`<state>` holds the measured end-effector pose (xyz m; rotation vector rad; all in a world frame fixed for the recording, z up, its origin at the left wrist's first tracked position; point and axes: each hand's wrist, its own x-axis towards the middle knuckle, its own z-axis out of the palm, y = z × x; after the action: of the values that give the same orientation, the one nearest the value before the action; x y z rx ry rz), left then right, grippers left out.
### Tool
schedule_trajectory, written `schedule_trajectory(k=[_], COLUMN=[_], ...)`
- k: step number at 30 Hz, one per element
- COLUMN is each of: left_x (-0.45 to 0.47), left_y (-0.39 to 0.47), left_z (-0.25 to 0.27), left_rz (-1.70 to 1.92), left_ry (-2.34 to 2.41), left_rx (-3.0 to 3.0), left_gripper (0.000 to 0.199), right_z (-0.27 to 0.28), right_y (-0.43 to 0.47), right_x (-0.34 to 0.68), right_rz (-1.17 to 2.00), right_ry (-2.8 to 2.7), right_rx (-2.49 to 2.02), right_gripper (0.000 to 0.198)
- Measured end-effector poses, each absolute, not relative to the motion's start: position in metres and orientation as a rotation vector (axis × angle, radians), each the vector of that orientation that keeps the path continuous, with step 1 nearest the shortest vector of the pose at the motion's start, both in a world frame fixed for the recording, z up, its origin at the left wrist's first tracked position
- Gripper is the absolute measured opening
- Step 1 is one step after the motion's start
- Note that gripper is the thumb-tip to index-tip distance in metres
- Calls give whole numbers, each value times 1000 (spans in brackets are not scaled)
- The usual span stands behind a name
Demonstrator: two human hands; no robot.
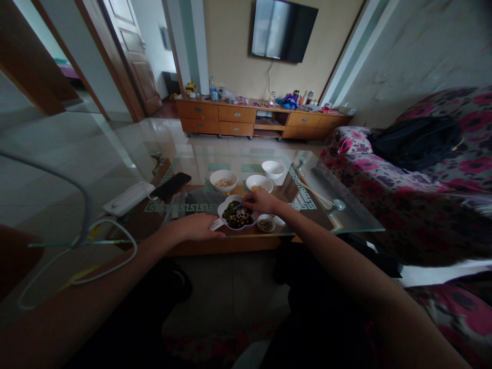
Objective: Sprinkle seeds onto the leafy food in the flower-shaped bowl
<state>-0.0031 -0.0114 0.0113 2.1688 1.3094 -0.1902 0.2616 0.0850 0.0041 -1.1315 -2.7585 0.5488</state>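
On the near edge of the glass table, a white flower-shaped dish with a purplish rim holds dark green leafy food topped with pale bits. My left hand grips the dish by its short white handle on the left side. Over the dish, my right hand is closed on a thin grey utensil whose lower end is in the food; its exact kind is too small to tell. Just right of the dish, a small bowl contains small brownish pieces.
Behind the dish stand white bowls: one with pale pieces, a second, and a third farther back. Chopsticks lie at the right. A phone and a white power strip with a cable lie at the left.
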Motion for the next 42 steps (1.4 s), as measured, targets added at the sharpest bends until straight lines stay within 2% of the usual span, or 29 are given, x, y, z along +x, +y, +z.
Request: schedule_trajectory(k=[18, 42], left_x=[3, 0], left_y=[-15, -13], left_z=[24, 16], left_rz=[-234, -218], left_ry=[1344, 1320], left_rx=[2153, 2173], left_gripper=[54, 53], right_z=[8, 9], right_y=[82, 81], right_x=[261, 261], right_rz=[587, 670], right_ry=[-2752, -2728], right_rx=[-1135, -1164], right_gripper=[25, 26])
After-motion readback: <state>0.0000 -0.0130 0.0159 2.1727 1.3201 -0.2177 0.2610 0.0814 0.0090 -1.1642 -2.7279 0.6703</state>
